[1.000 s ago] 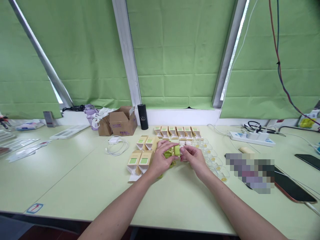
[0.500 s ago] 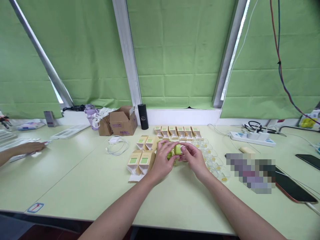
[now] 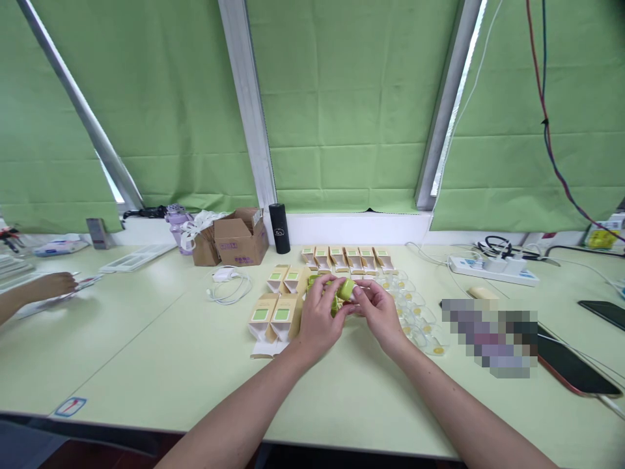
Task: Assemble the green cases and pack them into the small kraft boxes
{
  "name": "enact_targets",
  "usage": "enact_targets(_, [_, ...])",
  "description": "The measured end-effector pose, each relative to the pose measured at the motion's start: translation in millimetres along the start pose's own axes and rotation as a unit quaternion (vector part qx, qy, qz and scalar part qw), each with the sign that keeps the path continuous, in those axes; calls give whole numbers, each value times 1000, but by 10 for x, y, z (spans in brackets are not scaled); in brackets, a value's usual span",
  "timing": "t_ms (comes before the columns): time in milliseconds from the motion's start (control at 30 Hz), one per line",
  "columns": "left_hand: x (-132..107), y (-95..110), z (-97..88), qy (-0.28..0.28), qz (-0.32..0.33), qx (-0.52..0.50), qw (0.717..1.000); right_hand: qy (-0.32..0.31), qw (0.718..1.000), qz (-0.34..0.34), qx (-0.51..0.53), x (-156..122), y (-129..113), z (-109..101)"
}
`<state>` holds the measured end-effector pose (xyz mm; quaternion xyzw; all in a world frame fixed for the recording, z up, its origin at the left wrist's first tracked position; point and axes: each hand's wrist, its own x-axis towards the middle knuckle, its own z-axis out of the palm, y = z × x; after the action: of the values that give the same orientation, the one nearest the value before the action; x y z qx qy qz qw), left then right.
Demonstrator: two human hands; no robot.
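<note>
Between the fingertips of both hands is a small green rounded case [image 3: 346, 290], tilted above the table. My left hand [image 3: 319, 312] grips its left side, and my right hand [image 3: 378, 309] pinches its right side near a pale part. Behind and under my left hand lie more green pieces [image 3: 312, 281], mostly hidden. Left of my hands stand several open card boxes [image 3: 283, 314] with green labels. To the right of my right hand are clear plastic pieces [image 3: 417, 311] with yellow dots, set out in rows.
More small boxes [image 3: 347, 259] form a row farther back. A white cable with a plug [image 3: 225, 275], a cardboard carton [image 3: 240, 238] and a black bottle [image 3: 279, 228] stand left. At right are a power strip [image 3: 493, 270] and a phone [image 3: 571, 358]. Another person's hand [image 3: 56, 285] is far left.
The green case has tilted over in my fingers, and my hands have shifted slightly around it. At far left, the other person's hand has drawn back leftward.
</note>
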<state>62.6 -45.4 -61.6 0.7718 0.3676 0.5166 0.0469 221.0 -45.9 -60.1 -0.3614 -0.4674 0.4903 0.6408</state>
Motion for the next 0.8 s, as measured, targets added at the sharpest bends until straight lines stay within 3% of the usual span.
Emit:
enact_targets(333, [-24,-8,7,-38,5,2,999,-25,1000,-12,12,-31,11,26])
enact_targets(533, [4,17,-28,-57,-42,-96,993,-62,997,-34,-34,-64,9,3])
enact_targets(600, [16,12,-17,-52,-90,-162,981,-60,995,-52,-69,-64,12,-19])
enact_targets(700, [39,-10,21,-44,-175,-283,942,-42,980,-112,-157,-57,8,-72])
enact_targets(800, [62,-37,57,-45,-220,-358,906,-37,937,-221,-267,-52,4,-128])
